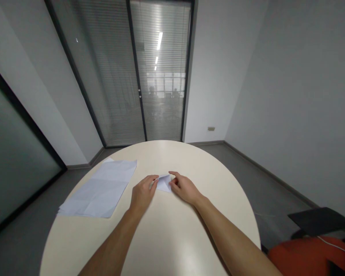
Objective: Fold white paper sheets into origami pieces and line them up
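A small folded piece of white paper lies between my two hands near the middle of the round table. My left hand pinches its left edge between thumb and fingers. On the other side, my right hand holds the right edge with the thumb and curled fingers, its index finger stretched along the top corner. The paper has a raised flap along its upper side. How many layers it has is too small to tell.
Several large creased white sheets lie stacked on the left of the round cream table. An orange-red chair with a black flat part stands at the lower right. Beyond the table is a glass door with blinds.
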